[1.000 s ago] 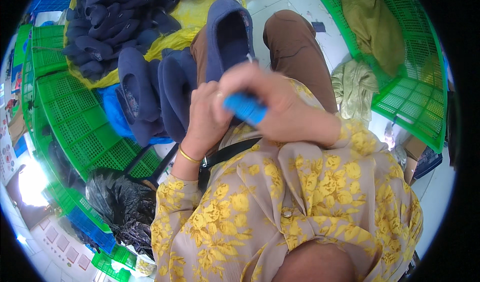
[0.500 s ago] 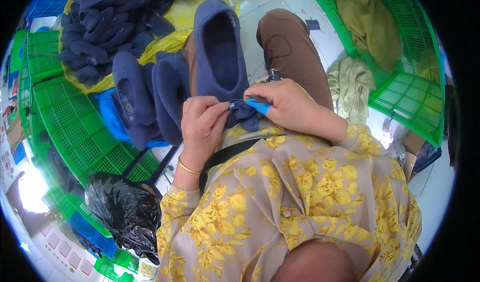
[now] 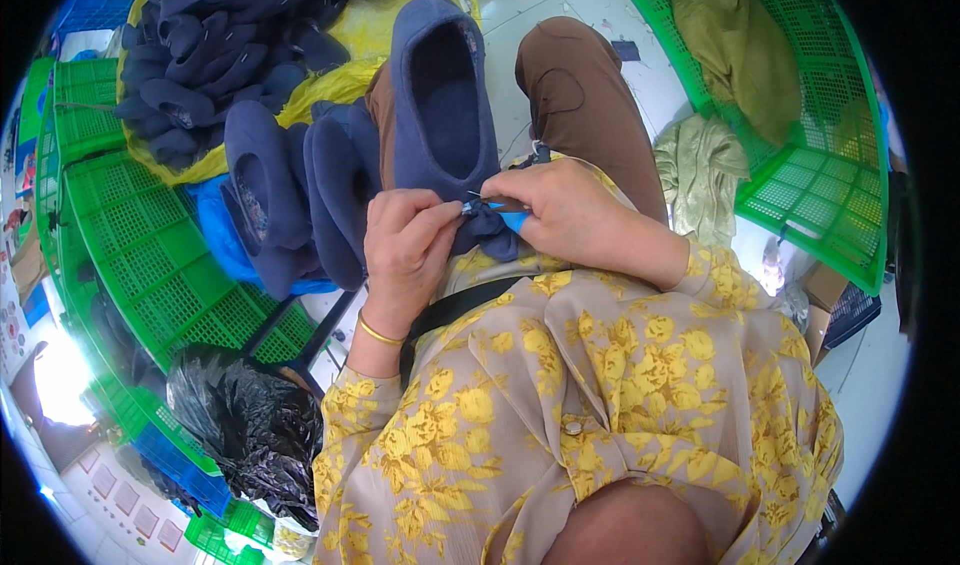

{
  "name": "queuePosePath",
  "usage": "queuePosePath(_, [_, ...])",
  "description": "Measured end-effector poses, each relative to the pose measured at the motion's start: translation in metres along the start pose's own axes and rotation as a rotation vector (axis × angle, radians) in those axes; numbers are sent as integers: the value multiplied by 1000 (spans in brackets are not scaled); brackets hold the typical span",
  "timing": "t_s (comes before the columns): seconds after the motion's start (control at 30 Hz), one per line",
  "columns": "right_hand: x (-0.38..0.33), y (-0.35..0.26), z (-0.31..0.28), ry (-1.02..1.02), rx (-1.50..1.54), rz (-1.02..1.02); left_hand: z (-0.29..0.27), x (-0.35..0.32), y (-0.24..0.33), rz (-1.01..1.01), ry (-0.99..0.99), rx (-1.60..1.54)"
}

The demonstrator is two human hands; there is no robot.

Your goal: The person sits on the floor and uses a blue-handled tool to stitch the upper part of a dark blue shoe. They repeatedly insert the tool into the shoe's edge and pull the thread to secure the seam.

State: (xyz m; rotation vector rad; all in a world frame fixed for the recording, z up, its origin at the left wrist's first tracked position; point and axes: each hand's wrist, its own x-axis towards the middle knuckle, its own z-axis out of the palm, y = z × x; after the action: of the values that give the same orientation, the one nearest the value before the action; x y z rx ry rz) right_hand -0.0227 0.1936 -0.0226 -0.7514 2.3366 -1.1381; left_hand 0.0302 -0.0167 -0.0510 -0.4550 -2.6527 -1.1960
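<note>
A navy slipper (image 3: 412,115) lies across my lap with its opening facing up. Just below its near end, my left hand (image 3: 403,250) pinches a small bunched piece of navy cloth (image 3: 490,237). My right hand (image 3: 585,215) is closed close beside it, a thin needle (image 3: 474,195) poking out from the fingertips. Between those fingers also shows a dark pointed metal piece (image 3: 508,204), too small to make out fully. A blue cover (image 3: 513,220) wraps one right fingertip. Whether the cloth is joined to the slipper cannot be seen.
More navy slippers (image 3: 265,190) stand by my left leg. Behind them a yellow sack (image 3: 375,40) holds a heap of dark slippers. Green crates (image 3: 150,265) flank me on the left, and another green crate (image 3: 815,180) with olive cloth is on the right. A black plastic bag (image 3: 245,420) sits near my left elbow.
My right hand has shifted slightly left, closer to the left fingertips. The dark metal piece shows more, and the needle tip now points up and leftward. My left hand has barely moved.
</note>
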Motion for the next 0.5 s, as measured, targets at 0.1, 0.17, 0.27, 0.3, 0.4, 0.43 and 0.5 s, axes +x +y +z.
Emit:
queuePosePath(0.1, [2,0,2,-17,-37,8,0,0,-1,-1,-15,1])
queuePosePath(0.17, [7,0,3,-47,-75,22,0,0,-1,-1,-19,1])
queuePosePath(0.27, [15,0,3,-92,-119,47,1,0,-2,-1,-18,4])
queuePosePath(0.3, [17,4,6,-86,-122,45,2,-1,-2,-8,-17,2])
queuePosePath(0.4, [19,5,3,-84,-119,59,-1,-1,0,9,-1,56])
queuePosePath(0.43, [19,6,0,-89,-117,69,-2,-1,2,19,8,82])
queuePosePath(0.5, [19,12,4,-31,-60,-21,1,-7,5,-51,46,46])
